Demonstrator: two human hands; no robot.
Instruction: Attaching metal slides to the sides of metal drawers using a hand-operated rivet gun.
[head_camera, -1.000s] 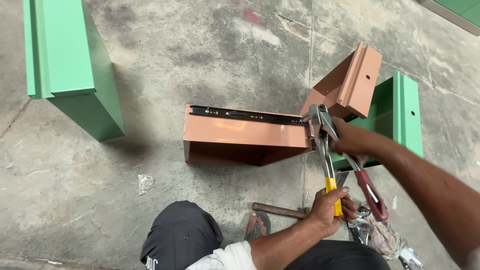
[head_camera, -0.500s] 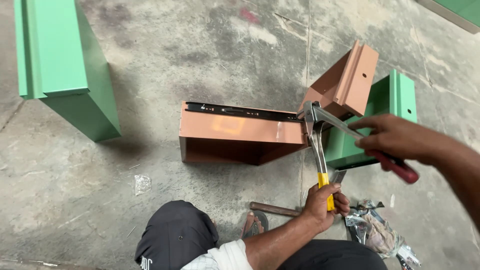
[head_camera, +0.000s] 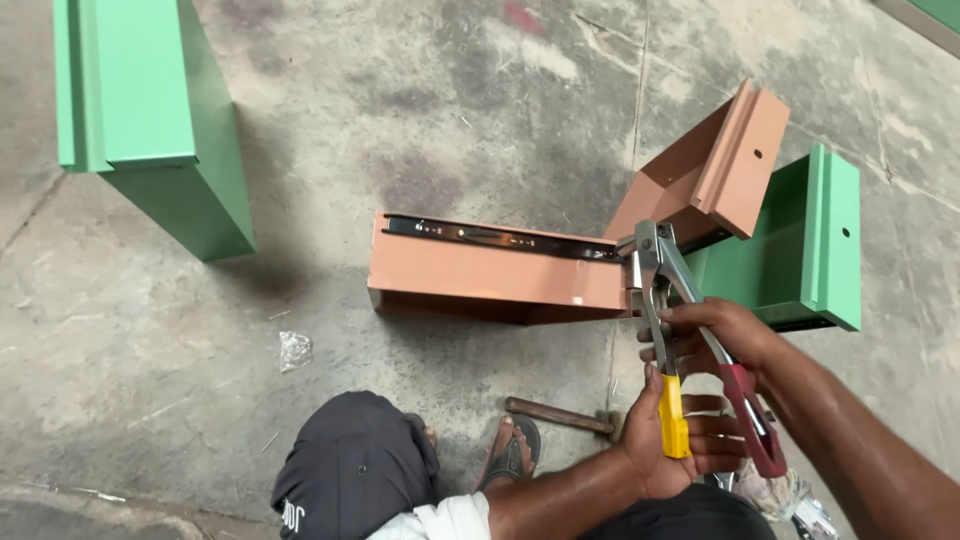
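Note:
A salmon-coloured metal drawer box (head_camera: 495, 275) lies on the concrete floor, with a black slide rail (head_camera: 490, 237) along its top edge. At its right corner sits the steel head of a hand riveter (head_camera: 648, 255). My left hand (head_camera: 672, 440) grips the yellow handle of the riveter. My right hand (head_camera: 720, 335) is closed over the red handle, higher up near the head. The two handles stand close together. A second salmon panel (head_camera: 720, 165) tilts up behind the riveter head.
One green metal box (head_camera: 150, 120) stands at the far left, another green box (head_camera: 815, 245) at the right behind the salmon panel. A wooden-handled hammer (head_camera: 560, 415) lies by my sandalled foot (head_camera: 510, 450). My knee in dark cloth (head_camera: 355, 470) is at the bottom. A crumpled wrapper (head_camera: 295, 350) lies on the floor.
My right hand swung the red handle outward to the right, then brought it back in beside the yellow one. The drawer box has not moved.

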